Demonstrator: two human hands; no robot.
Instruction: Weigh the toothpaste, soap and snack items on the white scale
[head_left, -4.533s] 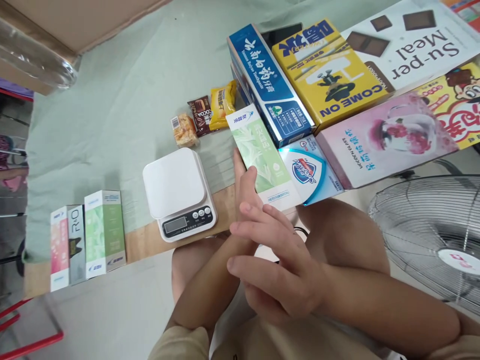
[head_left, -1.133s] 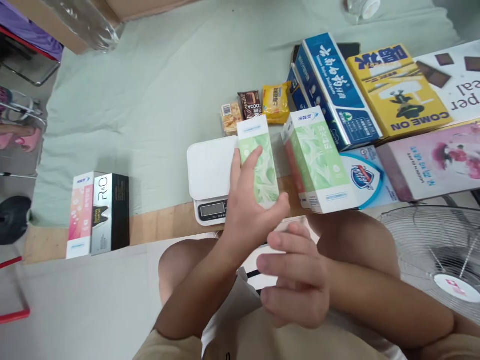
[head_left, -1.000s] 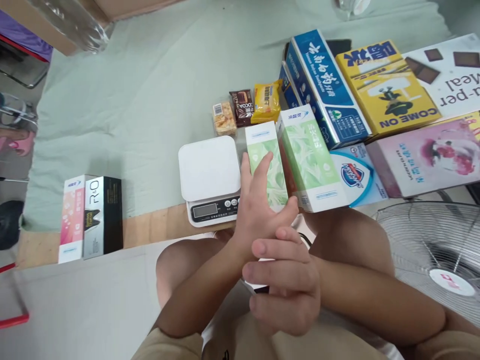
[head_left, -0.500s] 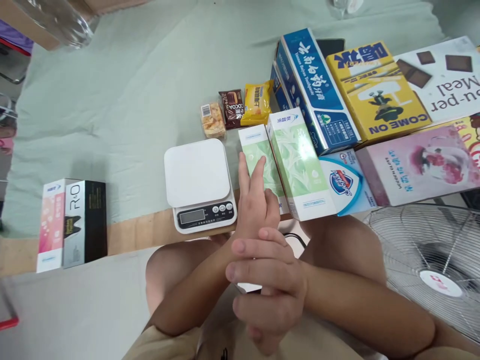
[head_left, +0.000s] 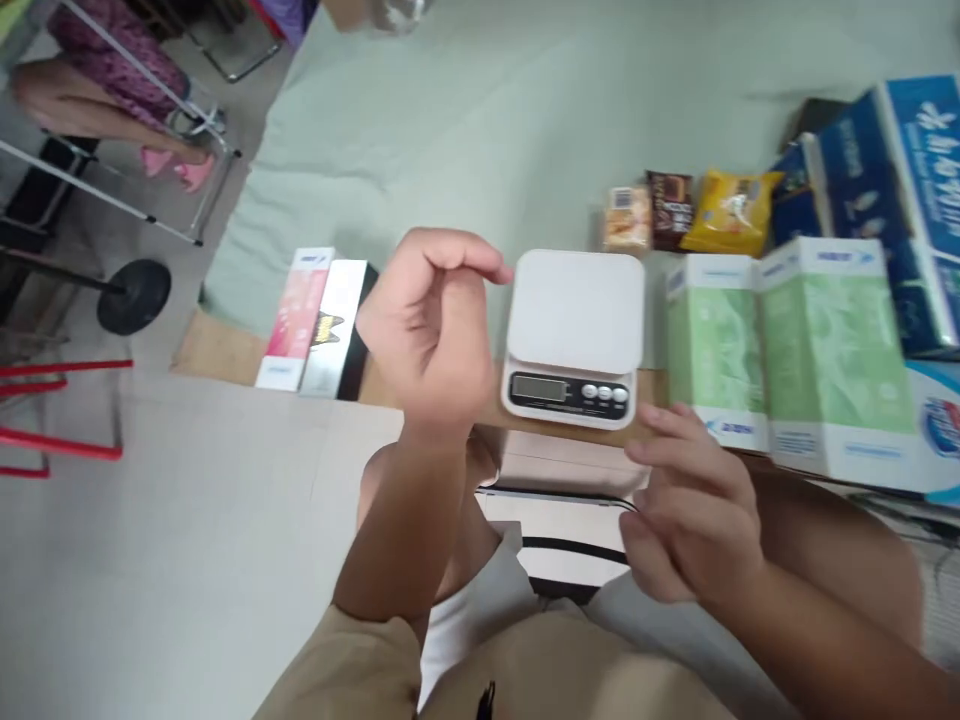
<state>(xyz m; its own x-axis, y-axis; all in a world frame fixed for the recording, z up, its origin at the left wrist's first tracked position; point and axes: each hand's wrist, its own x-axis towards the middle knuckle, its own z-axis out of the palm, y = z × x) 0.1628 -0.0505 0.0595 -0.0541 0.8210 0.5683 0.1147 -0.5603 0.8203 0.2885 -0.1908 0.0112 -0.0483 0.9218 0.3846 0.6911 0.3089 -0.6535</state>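
Observation:
My left hand (head_left: 435, 330) is raised between two small boxes and the kitchen scale (head_left: 576, 310), its fingers curled in, with nothing visible in them. The scale has a white plate and a dark display panel; nothing lies on the plate. Lower right of the scale, my right hand (head_left: 694, 510) hovers with fingers apart and bent, holding nothing. It is nearest to a green-and-white box (head_left: 716, 345), which stands beside a larger green box (head_left: 832, 350). On the left are a pink-and-white box (head_left: 298, 315) and a silver-and-black box (head_left: 330, 330).
Behind the scale lie a wrapped pastry (head_left: 627, 220), a brown snack packet (head_left: 670, 210) and a yellow packet (head_left: 733, 212). Blue toothpaste boxes (head_left: 862, 170) stand at right on the green cloth (head_left: 525, 130). Another person's leg (head_left: 90, 105) and a metal frame (head_left: 206, 190) are at upper left.
My hands were close together in front of the green boxes and have parted: the left moved to the left of the scale and curled. The view has swung left.

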